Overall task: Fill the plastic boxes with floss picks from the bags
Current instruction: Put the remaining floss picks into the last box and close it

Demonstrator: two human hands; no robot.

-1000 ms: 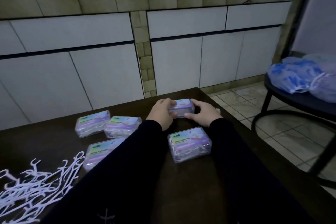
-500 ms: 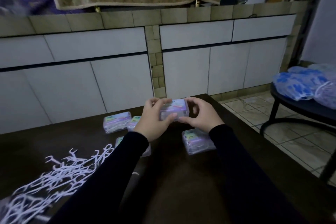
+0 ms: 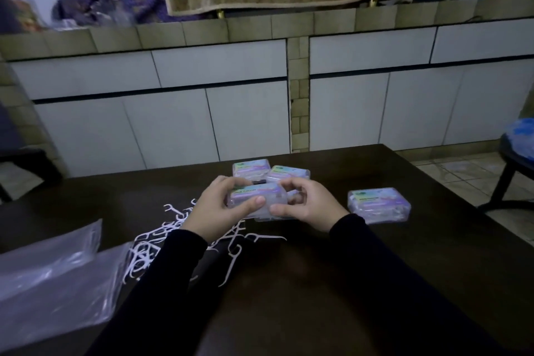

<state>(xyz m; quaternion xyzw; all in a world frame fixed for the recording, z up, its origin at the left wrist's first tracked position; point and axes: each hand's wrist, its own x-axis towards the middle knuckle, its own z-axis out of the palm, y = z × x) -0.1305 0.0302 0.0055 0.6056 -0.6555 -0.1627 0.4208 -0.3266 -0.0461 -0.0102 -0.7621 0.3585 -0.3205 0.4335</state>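
Note:
Both hands hold one clear plastic box [image 3: 255, 193] with a pastel label above the dark table [image 3: 318, 283]. My left hand [image 3: 219, 206] grips its left end, thumb across the front. My right hand [image 3: 309, 205] grips its right end. Another clear box [image 3: 274, 218] lies partly hidden under the hands. Two filled boxes [image 3: 250, 167] [image 3: 289, 173] sit just behind, and a further filled box [image 3: 379, 204] lies to the right. White floss picks [image 3: 161, 240] are scattered in a loose pile on the table, below my left forearm.
Clear plastic bags [image 3: 52, 277] lie flat at the table's left edge. A dark stool [image 3: 514, 159] with blue-and-white bags on it stands on the tiled floor at right. White cabinet fronts [image 3: 202, 113] run behind the table.
The hands have carried the box leftward, over the floss pick pile. The view has swung left and up, bringing the plastic bags into sight.

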